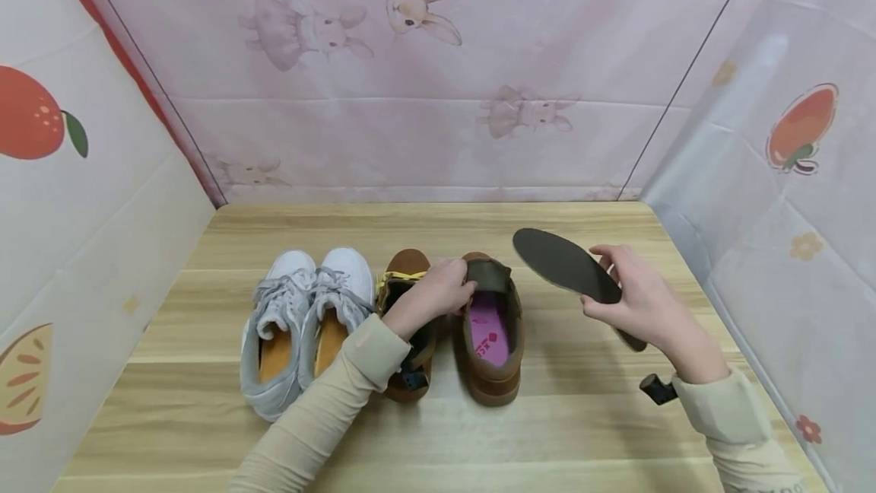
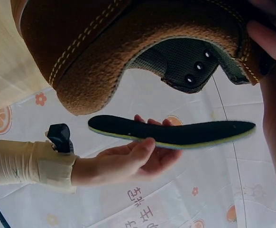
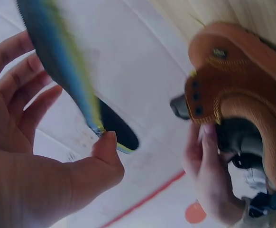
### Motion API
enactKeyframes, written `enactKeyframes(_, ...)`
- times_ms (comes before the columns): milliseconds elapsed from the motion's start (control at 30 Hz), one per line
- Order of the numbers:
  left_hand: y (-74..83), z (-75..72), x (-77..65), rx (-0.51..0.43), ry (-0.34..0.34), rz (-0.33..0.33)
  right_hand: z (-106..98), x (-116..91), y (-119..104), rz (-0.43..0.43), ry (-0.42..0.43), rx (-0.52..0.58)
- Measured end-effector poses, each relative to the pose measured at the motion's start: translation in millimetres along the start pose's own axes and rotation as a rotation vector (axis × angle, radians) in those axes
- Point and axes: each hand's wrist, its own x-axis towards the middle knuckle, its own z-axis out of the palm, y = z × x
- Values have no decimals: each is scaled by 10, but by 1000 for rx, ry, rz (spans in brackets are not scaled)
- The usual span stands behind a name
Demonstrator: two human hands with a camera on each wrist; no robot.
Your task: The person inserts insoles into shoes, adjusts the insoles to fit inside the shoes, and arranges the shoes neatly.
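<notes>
My right hand (image 1: 636,303) pinches a dark insole (image 1: 564,265) between thumb and fingers, holding it up to the right of the brown shoes. Its edge shows yellow-green and blue in the right wrist view. With thumb and fingers, my left hand (image 1: 438,291) grips the lace-eyelet side of the right-hand brown shoe (image 1: 496,386), near its tongue (image 1: 489,277). The shoe stands upright, toe away from me, with a pink printed lining (image 1: 489,337) visible inside. In the left wrist view the shoe's suede collar (image 2: 95,90) and yellow stitching show close up.
The other brown shoe (image 1: 409,388), with yellow laces, stands left of it, partly behind my left forearm. Two white-grey sneakers (image 1: 267,383) with orange insoles stand farther left. Printed sheets (image 1: 438,151) wall the wooden table (image 1: 582,432) at the back and both sides.
</notes>
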Motion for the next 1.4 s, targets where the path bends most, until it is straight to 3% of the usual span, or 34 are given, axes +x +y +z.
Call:
enactKeyframes(367, 18, -29, -12, 6, -2, 0, 82, 0, -311, -39, -29, 5)
enactKeyframes(567, 15, -29, -2, 35, 15, 36, 128, -29, -494, 4, -79, -2)
enactKeyframes(700, 18, -32, -4, 43, 3, 19, 149, -63, -633, 15, -102, -12)
enactKeyframes(867, 28, -37, -1, 59, 5, 15, 165, -105, -809, 88, -132, 3)
enactKeyframes(1167, 30, -29, 12, 65, -13, -27, 243, -165, -1053, 34, -88, -64)
enactKeyframes(1400, 17, -11, 18, 85, -12, -26, 343, -189, -1235, 84, -111, -101)
